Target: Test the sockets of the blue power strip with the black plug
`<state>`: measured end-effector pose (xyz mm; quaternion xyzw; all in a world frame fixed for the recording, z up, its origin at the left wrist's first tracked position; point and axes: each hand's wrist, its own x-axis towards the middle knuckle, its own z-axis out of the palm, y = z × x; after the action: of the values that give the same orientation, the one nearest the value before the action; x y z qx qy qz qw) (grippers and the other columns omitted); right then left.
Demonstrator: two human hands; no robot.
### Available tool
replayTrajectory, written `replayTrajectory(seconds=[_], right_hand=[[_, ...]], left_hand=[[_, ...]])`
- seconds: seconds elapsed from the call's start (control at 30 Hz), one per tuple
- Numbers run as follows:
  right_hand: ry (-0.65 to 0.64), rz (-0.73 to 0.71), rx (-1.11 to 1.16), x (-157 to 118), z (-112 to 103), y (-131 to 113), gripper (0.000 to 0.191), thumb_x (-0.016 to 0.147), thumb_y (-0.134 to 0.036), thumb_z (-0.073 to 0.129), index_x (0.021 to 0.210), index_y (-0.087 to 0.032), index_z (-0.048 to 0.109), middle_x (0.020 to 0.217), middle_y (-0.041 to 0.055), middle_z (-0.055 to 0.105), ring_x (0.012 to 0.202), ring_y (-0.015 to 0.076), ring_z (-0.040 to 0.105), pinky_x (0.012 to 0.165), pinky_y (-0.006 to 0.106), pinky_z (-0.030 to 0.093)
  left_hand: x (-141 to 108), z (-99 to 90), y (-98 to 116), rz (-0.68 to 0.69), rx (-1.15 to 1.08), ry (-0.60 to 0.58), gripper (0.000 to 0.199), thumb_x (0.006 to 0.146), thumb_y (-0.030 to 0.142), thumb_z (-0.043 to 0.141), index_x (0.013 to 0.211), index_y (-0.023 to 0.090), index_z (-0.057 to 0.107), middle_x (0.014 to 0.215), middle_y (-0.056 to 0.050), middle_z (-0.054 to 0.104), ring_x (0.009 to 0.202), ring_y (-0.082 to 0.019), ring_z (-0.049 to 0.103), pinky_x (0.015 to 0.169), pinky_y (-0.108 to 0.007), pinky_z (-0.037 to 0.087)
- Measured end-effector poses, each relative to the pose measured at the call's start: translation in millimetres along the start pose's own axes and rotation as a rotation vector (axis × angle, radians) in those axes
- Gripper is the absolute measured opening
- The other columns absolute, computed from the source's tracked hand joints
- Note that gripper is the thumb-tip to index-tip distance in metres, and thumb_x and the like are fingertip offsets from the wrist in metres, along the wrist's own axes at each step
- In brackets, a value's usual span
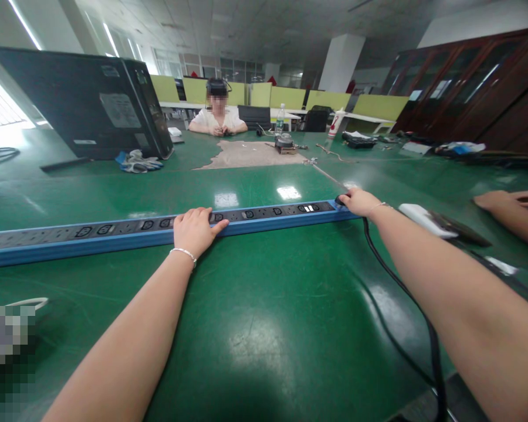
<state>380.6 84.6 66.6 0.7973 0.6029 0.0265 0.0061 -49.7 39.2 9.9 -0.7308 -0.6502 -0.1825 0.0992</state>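
Observation:
A long blue power strip (264, 221) with a black face of sockets lies across the green table, running out of view at the left. My left hand (196, 230) is wrapped over its middle, fingers on the far edge and thumb along the near side. At the strip's right end my right hand (359, 202) is closed around the black cord fitting. From beneath that hand a thick black power cord (391, 269) hangs down toward the table's near edge. The right fingertips are partly hidden.
A black computer tower (114, 108) and gloves (138, 161) are at back left. A torn brown sheet (250, 153) lies ahead, near a bottle (280, 119). Across the table sits a person (217, 117); another person's hands (510, 202) rest at right, beside a white object (425, 221).

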Motion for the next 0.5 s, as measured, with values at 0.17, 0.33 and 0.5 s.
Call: replayTrajectory(seconds=[0.17, 0.33, 0.5], right_hand=[[-0.011, 0.030, -0.001, -0.7, 4.7, -4.8, 0.040, 0.090, -0.040, 0.038, 0.109, -0.012, 0.060, 0.110, 0.0171, 0.065, 0.098, 0.0248, 0.061, 0.081, 0.032, 0.045], [-0.004, 0.028, 0.028, -2.1, 8.8, -3.2, 0.041, 0.089, -0.042, 0.038, 0.111, -0.013, 0.057, 0.109, 0.0184, 0.064, 0.099, 0.0261, 0.061, 0.082, 0.035, 0.046], [0.040, 0.063, 0.046, -9.4, 16.2, -4.6, 0.046, 0.091, -0.044, 0.031, 0.118, -0.012, 0.050, 0.109, 0.0209, 0.064, 0.100, 0.0285, 0.061, 0.084, 0.038, 0.046]], left_hand=[[1.1, -1.1, 0.2, -0.013, -0.018, -0.025, 0.061, 0.084, 0.064, 0.037, 0.121, 0.020, 0.057, 0.124, -0.012, 0.061, 0.116, -0.028, 0.051, 0.096, -0.041, 0.033], [2.6, -0.4, -0.7, -0.021, -0.011, -0.047, 0.062, 0.084, 0.064, 0.037, 0.121, 0.020, 0.056, 0.125, -0.012, 0.060, 0.117, -0.028, 0.050, 0.096, -0.042, 0.033], [0.9, -0.6, 0.3, -0.022, 0.001, -0.042, 0.061, 0.085, 0.063, 0.035, 0.123, 0.020, 0.055, 0.127, -0.011, 0.059, 0.118, -0.027, 0.049, 0.097, -0.040, 0.033]])
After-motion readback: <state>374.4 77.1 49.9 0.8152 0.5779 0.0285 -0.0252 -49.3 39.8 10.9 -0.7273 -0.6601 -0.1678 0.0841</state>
